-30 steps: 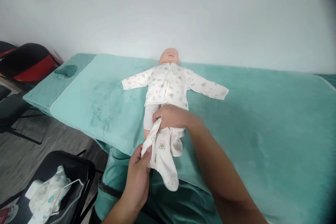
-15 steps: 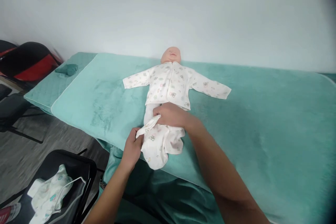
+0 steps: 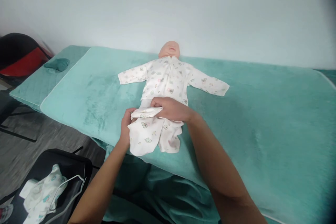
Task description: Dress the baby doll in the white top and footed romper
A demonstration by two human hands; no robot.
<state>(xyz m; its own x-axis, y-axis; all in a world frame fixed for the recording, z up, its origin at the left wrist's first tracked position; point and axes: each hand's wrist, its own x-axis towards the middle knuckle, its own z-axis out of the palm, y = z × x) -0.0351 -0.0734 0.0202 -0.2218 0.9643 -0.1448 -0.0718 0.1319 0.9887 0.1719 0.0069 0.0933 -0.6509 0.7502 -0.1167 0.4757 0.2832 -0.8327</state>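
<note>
The doll (image 3: 169,49) lies at centre frame, its top (image 3: 166,80) already on. The trousers (image 3: 147,136), lower centre, look only part-way up, the waistband (image 3: 147,112) short of the hem. Left hand (image 3: 126,126) and right hand (image 3: 173,109) grip its 2 sides.

We see a pale pink, smooth-headed baby doll (image 3: 169,49) lying face up on the teal plush cover (image 3: 249,122), head away from us. Its white long-sleeved cotton top with small printed figures (image 3: 164,80) has both sleeves spread wide. Matching white printed cotton trousers (image 3: 145,134) lie bunched over its legs, waistband stretched sideways.
</note>
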